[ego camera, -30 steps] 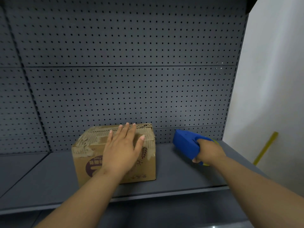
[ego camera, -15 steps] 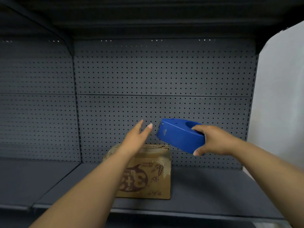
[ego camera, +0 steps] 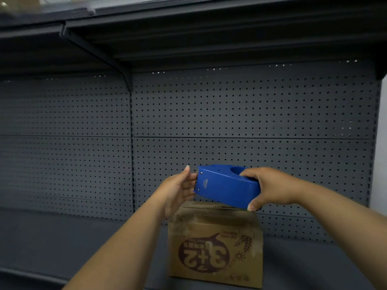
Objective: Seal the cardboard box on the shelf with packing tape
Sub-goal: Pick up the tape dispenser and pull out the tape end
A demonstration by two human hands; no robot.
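Both forearms reach forward. Right hand point(ego camera: 270, 188) grips tape dispenser point(ego camera: 226, 189), thumb underneath. Left hand point(ego camera: 179, 190) loose-fingered, fingertips touching its front end.

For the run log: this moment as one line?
right hand: grips blue tape dispenser, held in air | left hand: fingertips at dispenser's front end | cardboard box: on shelf

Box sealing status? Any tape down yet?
Done: the blue plastic tape dispenser is picked up, gripped by the right hand above the brown printed cardboard box. In hand: the left hand touches the dispenser's front end. Left: no fresh tape shows on the box; pulling, laying and cutting tape all remain.
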